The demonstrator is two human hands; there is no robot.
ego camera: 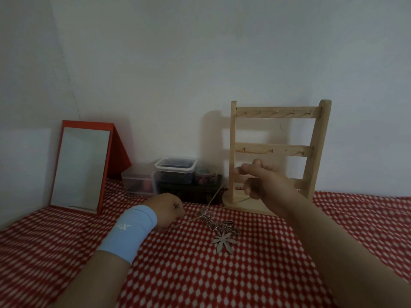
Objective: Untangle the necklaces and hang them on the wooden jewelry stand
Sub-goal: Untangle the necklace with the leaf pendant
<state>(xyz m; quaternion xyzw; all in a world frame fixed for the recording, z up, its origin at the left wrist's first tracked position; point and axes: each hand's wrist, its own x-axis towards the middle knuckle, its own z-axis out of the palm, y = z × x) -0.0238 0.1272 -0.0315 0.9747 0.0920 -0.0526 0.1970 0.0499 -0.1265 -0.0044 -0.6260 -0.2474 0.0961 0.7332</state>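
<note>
Cloth [66, 241] patterned in red and white covers the counter [355, 221]. On it, near the middle, the necklaces [210, 218] lie in a tangled silver heap, with a leaf pendant [223, 241] spread flat at the near edge of the knot.

The left hand [165, 211], with a light blue wristband [131, 234] behind it, rests on the cloth just left of the tangle. Its fingers are curled in, and they grip a thin strand that runs from the heap to the underside of the hand.

The right hand [264, 181] is raised in front of the lower part of the wooden jewelry stand [278, 150]. Thumb and forefinger pinch the end of one chain [216, 191], which runs taut and slanting down to the left into the heap; the other fingers are folded loosely below.

The stand is upright against the wall, and the small hooks on its two upper rails are bare. To its left sit a lidded plastic tub [175, 172], a clear box [138, 181] and a small jar [205, 174], the tub and jar resting on a dark box [191, 193]. A red-framed mirror [80, 167] leans at the far left.
</note>
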